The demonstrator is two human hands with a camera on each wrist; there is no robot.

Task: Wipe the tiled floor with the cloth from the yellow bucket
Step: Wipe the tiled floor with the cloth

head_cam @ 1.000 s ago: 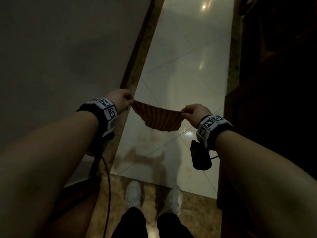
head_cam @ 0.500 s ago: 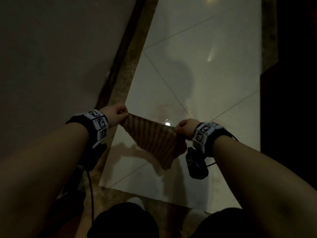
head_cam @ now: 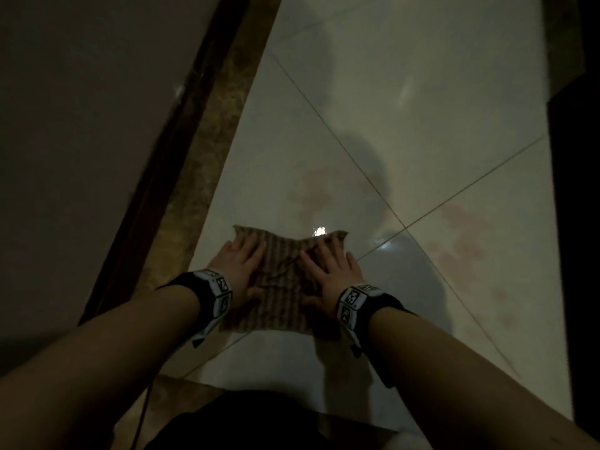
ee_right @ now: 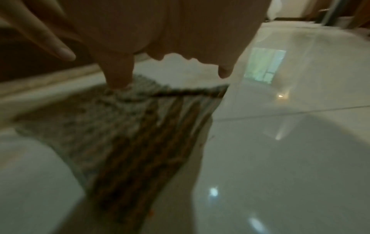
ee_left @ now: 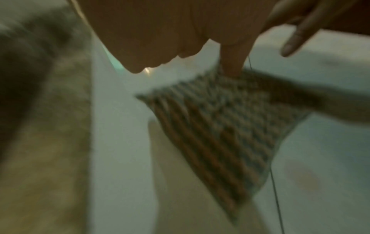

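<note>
A brown striped cloth (head_cam: 285, 287) lies spread flat on the pale glossy tiled floor (head_cam: 406, 108). My left hand (head_cam: 242, 258) presses on its left side with straight fingers. My right hand (head_cam: 328, 264) presses flat on its right side. In the left wrist view the cloth (ee_left: 220, 134) is blurred, with a fingertip (ee_left: 233, 69) on its far edge. In the right wrist view a fingertip (ee_right: 118, 79) pushes into the cloth (ee_right: 130, 134) and wrinkles it. The yellow bucket is not in view.
Faint reddish stains (head_cam: 461, 241) mark the tiles right of the cloth, and more (head_cam: 311, 190) lie just beyond it. A brown marble border (head_cam: 207, 164) and dark skirting run along the grey wall (head_cam: 81, 125) on the left. Dark furniture (head_cam: 578, 190) lines the right.
The cloth, pinched by two corners and hanging in the air, has come down flat onto the floor. Both hands let go of the corners and now press on it. My head has dropped lower.
</note>
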